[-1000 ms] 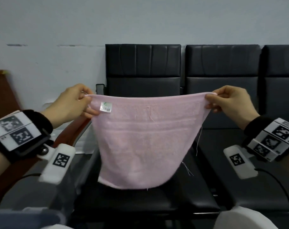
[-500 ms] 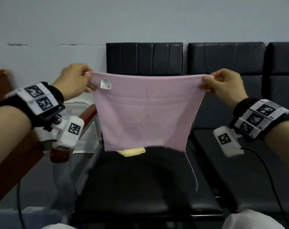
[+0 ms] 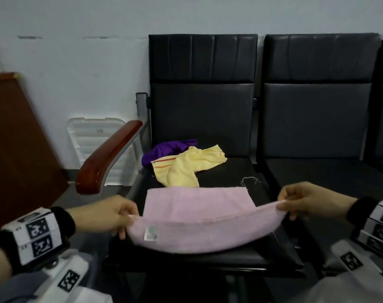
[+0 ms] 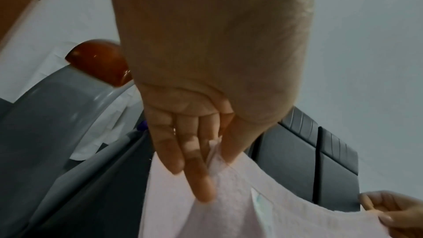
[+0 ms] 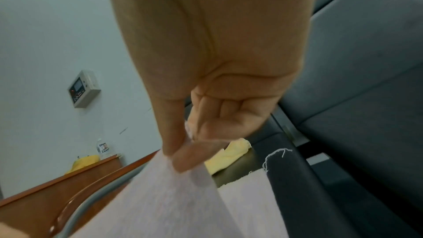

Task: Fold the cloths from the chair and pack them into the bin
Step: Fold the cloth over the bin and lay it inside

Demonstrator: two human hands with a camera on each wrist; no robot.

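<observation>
Chair seat black, against pale wall. Pink cloth far half flat on seat; left hand, right hand pinch near corners. Yellow cloth, purple cloth crumpled behind.

The left hand sat at the lower left of the head view, fingers pinched; the right hand mirrored it at the right, also pinched.

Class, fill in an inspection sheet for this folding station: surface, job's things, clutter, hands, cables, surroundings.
Surface: black seat, far half of the pink cloth lying flat on it.
Job's things: yellow cloth and purple cloth crumpled at the seat's back; bin not identifiable.
Clutter: loose thread.
Hands: left hand and right hand pinch the pink cloth's near corners.
Cables: nothing seen.
Surroundings: wooden armrest, white wall.
</observation>
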